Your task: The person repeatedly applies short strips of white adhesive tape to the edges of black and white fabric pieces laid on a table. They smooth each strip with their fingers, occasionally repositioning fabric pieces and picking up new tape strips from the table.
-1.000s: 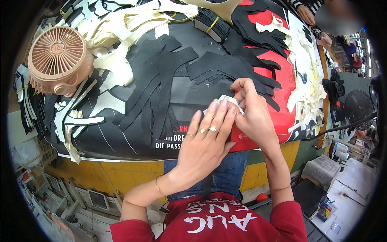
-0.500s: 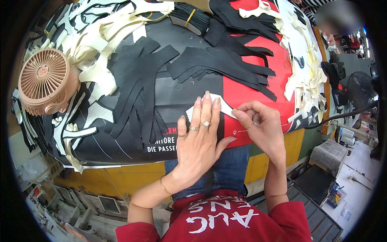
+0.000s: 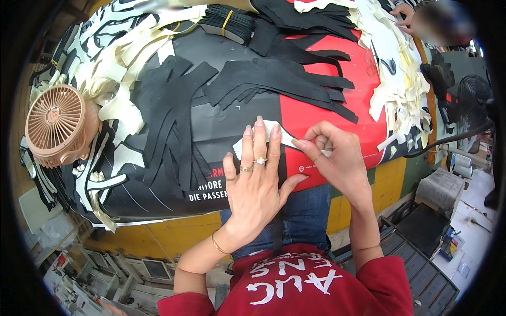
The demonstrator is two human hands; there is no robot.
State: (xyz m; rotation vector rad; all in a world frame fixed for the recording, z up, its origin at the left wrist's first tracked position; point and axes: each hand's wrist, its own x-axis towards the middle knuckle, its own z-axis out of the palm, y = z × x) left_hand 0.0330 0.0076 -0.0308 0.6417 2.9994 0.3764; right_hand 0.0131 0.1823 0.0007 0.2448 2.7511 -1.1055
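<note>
A small white cut piece (image 3: 269, 136) lies flat on the black and red sheet (image 3: 327, 110) that covers the table, near its front edge. My left hand (image 3: 257, 179) lies flat on it with fingers spread, pressing it down. My right hand (image 3: 334, 158) is just to the right, its fingertips pinching the right end of the same piece. Black strips (image 3: 274, 79) lie fanned out just beyond both hands.
A tan round fan (image 3: 55, 125) sits at the left among cream and black cut strips (image 3: 113, 68). A banded bundle of black pieces (image 3: 226, 22) is at the far side. White cut pieces (image 3: 392, 73) pile up at the right, where another person's hand (image 3: 403, 11) reaches.
My right hand has slid from the far end of the white piece to its right end. My left hand stays flat on it. The view has tilted, so the table sits higher in the picture.
</note>
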